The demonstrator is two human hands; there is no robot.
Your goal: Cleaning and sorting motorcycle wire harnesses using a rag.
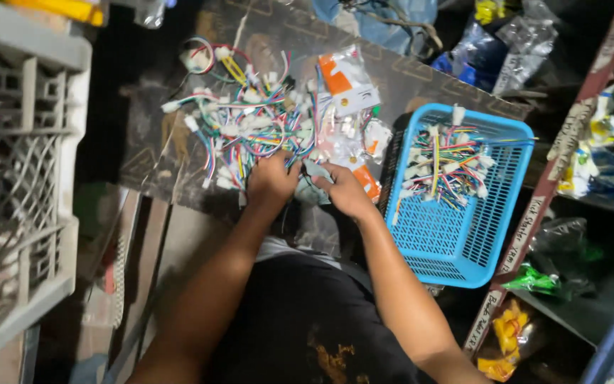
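Head view of wire-harness sorting. The left hand and right hand meet at the near edge of a tangled pile of coloured wire harnesses on the dark mat, fingers curled around wires; exactly what each pinches cannot be told. To the right, a blue basket holds a smaller batch of harnesses, judged already sorted; the larger pile remains.

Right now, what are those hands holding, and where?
Both hands, left hand and right hand, meet at the near edge of the wire harness pile; the exact hold cannot be told.
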